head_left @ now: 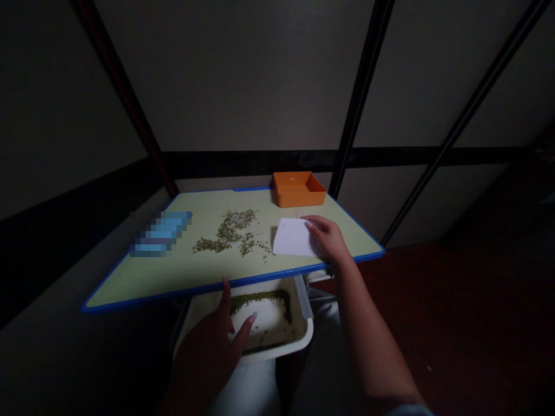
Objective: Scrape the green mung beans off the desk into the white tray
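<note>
My right hand (326, 234) grips a white card (297, 238) from its right side, thumb on top. The card stands on the tabletop (173, 271) with its left edge beside loose bits. Left of it lies a spread of small green and whitish grains (236, 231), perhaps beans or seeds; I cannot tell which. My left hand (221, 332) is held at the table's front edge with thumb and a finger apart and nothing visible in it. Beneath that hand, a white tub (306, 341) holds more green grains (260, 296), gathered mostly along its walls.
An orange open box (299, 199) stands at the back right of the table. On the left side lies a blurred-out blue object (162, 233). The table has a raised-looking blue rim (277, 273). Behind it rises a panelled wall (243, 75) with dark strips.
</note>
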A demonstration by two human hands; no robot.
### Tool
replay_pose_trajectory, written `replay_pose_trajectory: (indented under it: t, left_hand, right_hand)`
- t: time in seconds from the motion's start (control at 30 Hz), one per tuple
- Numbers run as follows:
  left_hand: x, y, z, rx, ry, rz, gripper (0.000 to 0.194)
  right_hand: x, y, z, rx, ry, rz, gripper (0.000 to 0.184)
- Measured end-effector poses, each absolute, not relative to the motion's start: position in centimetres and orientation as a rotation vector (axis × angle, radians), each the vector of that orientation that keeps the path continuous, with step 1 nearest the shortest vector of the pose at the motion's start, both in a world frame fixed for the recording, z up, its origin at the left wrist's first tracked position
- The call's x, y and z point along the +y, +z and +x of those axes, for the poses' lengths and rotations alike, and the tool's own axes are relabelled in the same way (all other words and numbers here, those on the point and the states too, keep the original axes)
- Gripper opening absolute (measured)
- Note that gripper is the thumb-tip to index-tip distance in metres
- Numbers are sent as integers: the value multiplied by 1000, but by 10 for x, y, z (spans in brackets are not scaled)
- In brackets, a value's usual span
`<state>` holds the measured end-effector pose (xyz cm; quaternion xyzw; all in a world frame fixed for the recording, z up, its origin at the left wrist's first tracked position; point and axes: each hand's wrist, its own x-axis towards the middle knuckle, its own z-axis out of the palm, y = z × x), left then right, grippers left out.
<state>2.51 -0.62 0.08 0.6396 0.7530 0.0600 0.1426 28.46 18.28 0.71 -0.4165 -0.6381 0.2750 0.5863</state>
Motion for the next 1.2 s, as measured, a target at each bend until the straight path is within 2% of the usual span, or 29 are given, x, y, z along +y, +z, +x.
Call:
replay_pose_trajectory:
  t: [1.2]
  left_hand:
    - [-8,0,24,2152,168,1830,84]
  right_hand:
    - [175,9,273,-1596,572,-937,29]
